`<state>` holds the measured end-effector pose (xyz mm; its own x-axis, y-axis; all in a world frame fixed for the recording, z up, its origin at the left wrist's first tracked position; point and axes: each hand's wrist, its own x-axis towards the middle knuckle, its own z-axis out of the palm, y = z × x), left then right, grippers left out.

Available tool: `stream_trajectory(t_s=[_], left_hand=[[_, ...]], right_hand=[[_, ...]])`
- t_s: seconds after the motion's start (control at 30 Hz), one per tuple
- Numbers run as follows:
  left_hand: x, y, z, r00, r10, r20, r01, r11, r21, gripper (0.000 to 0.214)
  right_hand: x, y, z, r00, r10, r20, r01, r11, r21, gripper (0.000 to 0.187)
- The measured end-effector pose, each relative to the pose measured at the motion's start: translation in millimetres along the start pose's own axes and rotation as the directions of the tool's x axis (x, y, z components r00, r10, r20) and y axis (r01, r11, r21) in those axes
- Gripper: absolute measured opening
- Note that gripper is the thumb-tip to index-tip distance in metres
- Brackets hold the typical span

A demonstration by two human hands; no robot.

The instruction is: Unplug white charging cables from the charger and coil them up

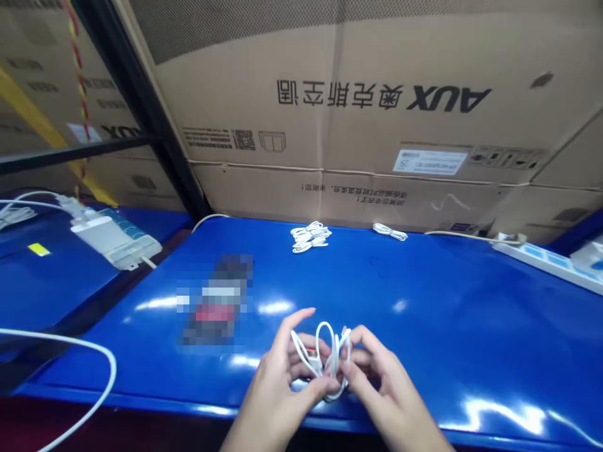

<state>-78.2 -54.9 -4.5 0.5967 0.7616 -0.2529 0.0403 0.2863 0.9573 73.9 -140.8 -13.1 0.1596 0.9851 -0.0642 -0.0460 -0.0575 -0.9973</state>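
A white cable (327, 359) is looped into a small coil, held up just above the blue table (424, 333). My left hand (277, 389) and my right hand (377, 376) pinch the coil from either side, and my fingers hide its lower part. Farther off, at the table's back edge, lie a bundle of several coiled white cables (309, 237) and a smaller tied white cable (390, 231), both out of reach of my fingers. A pixelated, unreadable object (214, 300) lies left of my hands.
Large cardboard boxes printed with AUX (377, 113) stand behind the table. A white power strip (549, 262) lies at the back right. On a neighbouring blue surface at left sits a white device with cords (110, 237). A loose white cord (80, 358) curves at the lower left.
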Motion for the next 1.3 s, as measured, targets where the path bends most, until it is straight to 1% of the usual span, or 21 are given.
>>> stream_trajectory(t_s=[0.07,0.13,0.23,0.33,0.47,0.53,0.6,0.67,0.73,0.83,0.93,1.0,1.1,1.17,1.23,1.3], left_hand=[[0,3,-2.6,1.000,0.005,0.030,-0.005,0.999,-0.032,0.091],[0,4,-5.5,0.998,0.033,0.061,-0.030,0.998,-0.056,0.095],[1,3,-8.2,0.993,0.103,0.056,-0.101,0.994,-0.037,0.085],[0,3,-8.8,0.987,0.149,0.055,-0.150,0.989,0.008,0.077],[0,4,-8.6,0.977,0.164,0.139,-0.172,0.984,0.045,0.078],[0,3,-7.6,0.969,0.194,0.153,-0.205,0.977,0.064,0.070],[-1,3,-5.9,0.965,0.239,0.108,-0.252,0.959,0.126,0.058],[-3,2,-4.2,0.959,0.273,0.074,-0.283,0.932,0.228,0.046],[-4,2,-3.4,0.955,0.287,0.082,-0.298,0.904,0.308,0.033],[-6,4,-3.6,0.947,0.302,0.106,-0.320,0.887,0.333,0.021],[-8,3,-2.9,0.931,0.361,0.061,-0.358,0.865,0.351,0.019],[-9,1,-1.3,0.916,0.400,0.017,-0.376,0.845,0.380,0.018],[-9,-3,1.8,0.908,0.418,-0.020,-0.375,0.834,0.405,0.022],[-8,-5,2.8,0.909,0.416,-0.031,-0.369,0.837,0.404,0.029],[-8,-5,2.3,0.916,0.400,-0.031,-0.360,0.852,0.381,0.034],[-9,-2,0.4,0.931,0.365,0.004,-0.346,0.881,0.323,0.038]], right_hand=[[-2,0,3,0.999,-0.006,-0.039,0.004,0.998,-0.059,0.025],[-1,-1,4,0.999,-0.016,-0.048,0.011,0.996,-0.092,0.023],[1,-2,3,0.999,-0.021,-0.039,0.019,0.999,-0.048,0.022],[-1,-2,1,0.997,-0.026,-0.071,0.025,1.000,-0.008,0.029],[-4,-3,2,0.995,-0.064,-0.078,0.059,0.996,-0.062,0.029],[-3,-3,3,0.991,-0.086,-0.104,0.077,0.993,-0.091,0.030],[-2,-1,2,0.980,-0.113,-0.163,0.093,0.988,-0.126,0.031],[0,3,1,0.963,-0.140,-0.229,0.105,0.982,-0.158,0.032],[0,6,-1,0.949,-0.153,-0.276,0.110,0.980,-0.167,0.034],[-2,7,-3,0.939,-0.166,-0.302,0.115,0.977,-0.181,0.035],[-6,4,1,0.937,-0.194,-0.291,0.131,0.966,-0.223,0.036],[-8,2,4,0.939,-0.211,-0.270,0.140,0.956,-0.259,0.033],[-9,0,7,0.951,-0.222,-0.214,0.147,0.936,-0.320,0.026],[-8,0,7,0.960,-0.213,-0.181,0.142,0.929,-0.341,0.027],[-8,0,5,0.971,-0.188,-0.150,0.137,0.944,-0.300,0.033],[-8,-1,2,0.982,-0.159,-0.098,0.136,0.969,-0.207,0.041]])
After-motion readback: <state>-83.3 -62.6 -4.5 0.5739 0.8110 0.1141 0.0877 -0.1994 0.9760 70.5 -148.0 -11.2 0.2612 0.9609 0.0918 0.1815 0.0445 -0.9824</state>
